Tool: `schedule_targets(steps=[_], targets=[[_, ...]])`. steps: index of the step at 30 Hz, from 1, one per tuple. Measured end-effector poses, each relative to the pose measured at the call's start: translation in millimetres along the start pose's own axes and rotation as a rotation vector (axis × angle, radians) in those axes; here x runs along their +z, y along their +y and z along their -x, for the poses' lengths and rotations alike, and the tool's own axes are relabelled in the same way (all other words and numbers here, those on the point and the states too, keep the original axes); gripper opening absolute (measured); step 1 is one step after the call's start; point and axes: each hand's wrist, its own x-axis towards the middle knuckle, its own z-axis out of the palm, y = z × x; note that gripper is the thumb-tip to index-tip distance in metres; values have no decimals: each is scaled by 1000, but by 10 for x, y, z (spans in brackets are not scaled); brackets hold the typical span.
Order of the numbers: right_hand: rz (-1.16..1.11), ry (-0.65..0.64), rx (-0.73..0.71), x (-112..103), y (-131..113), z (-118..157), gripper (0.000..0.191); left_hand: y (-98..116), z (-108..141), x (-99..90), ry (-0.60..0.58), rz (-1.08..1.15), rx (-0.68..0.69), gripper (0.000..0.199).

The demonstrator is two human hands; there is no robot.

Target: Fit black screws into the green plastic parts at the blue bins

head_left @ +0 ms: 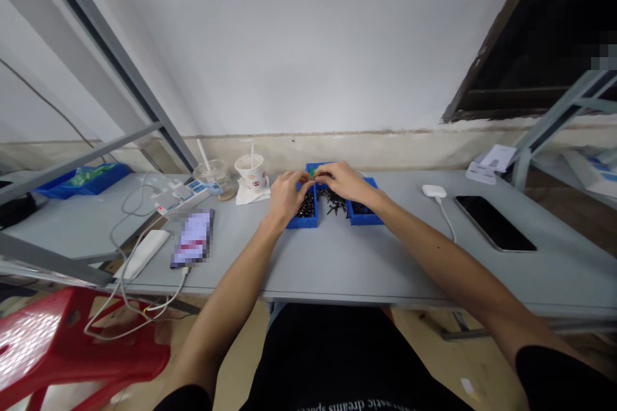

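My left hand (pixel 290 192) and my right hand (pixel 340 180) meet fingertip to fingertip over the blue trays. Both are closed in a pinch; whatever lies between the fingers is too small to name. Below my left hand is a blue tray (pixel 303 223) with small dark shiny parts (pixel 307 207) in it. A second blue tray (pixel 367 218) sits under my right wrist, with dark contents. Between the two trays, thin black pieces (pixel 334 204) lie loose on the table. Behind my hands, a third blue tray (pixel 321 166) shows partly, with something green (pixel 312 171) near it.
To the left stand a paper cup (pixel 251 173), a clear plastic cup (pixel 216 178), a power strip (pixel 186 196), and a lit phone (pixel 193 237) on a cable. At right lie a white charging case (pixel 434 192) and a dark phone (pixel 495 223). A red stool (pixel 81 340) is below left.
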Motion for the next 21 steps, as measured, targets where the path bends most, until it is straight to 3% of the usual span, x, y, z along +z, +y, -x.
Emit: schedule_targets(steps=[7,12,21], targets=[[32,59,-16,-4,1,11,24,-10,-8,-11,-73,-56,74,25],[77,99,-45,34,46,14,23,15,-5,-24,-64,-65,89,25],[284,72,-252,41,158,32,31,6,-1,-28,-83,-58,85,27]])
